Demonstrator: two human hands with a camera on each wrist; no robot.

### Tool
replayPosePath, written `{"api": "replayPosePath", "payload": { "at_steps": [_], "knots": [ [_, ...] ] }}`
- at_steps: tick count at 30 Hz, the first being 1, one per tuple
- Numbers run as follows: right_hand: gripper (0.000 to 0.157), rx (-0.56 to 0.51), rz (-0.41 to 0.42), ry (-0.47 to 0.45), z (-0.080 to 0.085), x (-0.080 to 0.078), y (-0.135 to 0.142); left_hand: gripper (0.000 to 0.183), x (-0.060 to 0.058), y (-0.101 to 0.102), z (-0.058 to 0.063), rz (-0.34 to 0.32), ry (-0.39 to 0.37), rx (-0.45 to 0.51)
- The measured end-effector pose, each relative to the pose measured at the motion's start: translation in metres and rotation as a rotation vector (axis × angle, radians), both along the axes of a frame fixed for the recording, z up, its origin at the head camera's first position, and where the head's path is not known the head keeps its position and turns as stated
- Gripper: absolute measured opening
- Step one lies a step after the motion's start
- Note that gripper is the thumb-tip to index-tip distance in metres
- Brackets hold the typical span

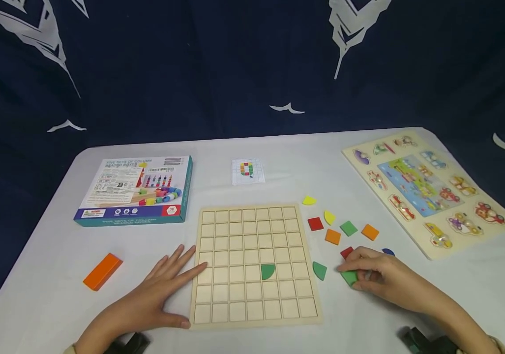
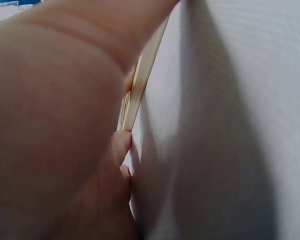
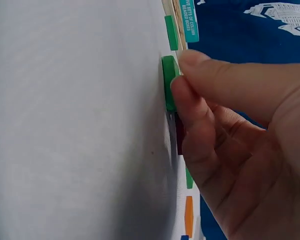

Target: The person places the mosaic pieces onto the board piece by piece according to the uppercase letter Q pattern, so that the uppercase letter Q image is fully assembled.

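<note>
The left hand [image 1: 157, 292] is held palm down at the left edge of the gridded board [image 1: 237, 293], fingers spread and directed far and right; the index fingertip is laid over the left rim, and the thumb is extended to the near left corner. The right forearm is angled in from the near right. A green tile [image 1: 349, 278] is pinched between thumb and fingers of the right hand [image 1: 382, 276], to the right of the board; whether it is raised off the white table [image 1: 217, 189] cannot be told. One green quarter-round piece [image 1: 267, 271] is seated in a cell right of centre.
</note>
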State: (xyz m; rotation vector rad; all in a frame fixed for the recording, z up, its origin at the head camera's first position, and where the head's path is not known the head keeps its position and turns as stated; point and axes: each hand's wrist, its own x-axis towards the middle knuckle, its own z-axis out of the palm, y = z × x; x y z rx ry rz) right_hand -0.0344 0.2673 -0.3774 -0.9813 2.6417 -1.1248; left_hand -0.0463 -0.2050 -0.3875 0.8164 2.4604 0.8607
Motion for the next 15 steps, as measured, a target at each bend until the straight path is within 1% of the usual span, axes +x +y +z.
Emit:
{"api": "replayPosePath", "payload": {
  "at_steps": [4, 7, 11, 13, 15],
  "knots": [
    [0.045, 0.088, -0.039, 0.061, 0.0015, -0.0042, -0.0018, 0.097, 0.0007, -0.0015, 0.0037, 0.001, 0.034, 0.011],
    [0.044, 0.114, -0.057, 0.082, 0.0009, -0.0041, -0.0003, 0.097, 0.0010, -0.0017, 0.0048, -0.009, 0.047, 0.016],
    [0.044, 0.092, -0.058, 0.088, -0.0032, -0.0019, 0.0023, 0.098, 0.0011, 0.0004, 0.0035, -0.012, 0.022, 0.003],
    [0.046, 0.066, -0.053, 0.067, -0.0057, -0.0014, 0.0030, 0.099, 0.0012, 0.0012, 0.0028, -0.008, 0.002, -0.011],
    [0.045, 0.030, -0.035, 0.025, -0.0079, -0.0021, 0.0033, 0.100, 0.0010, 0.0011, 0.0026, -0.005, -0.012, -0.024]
  ]
}}
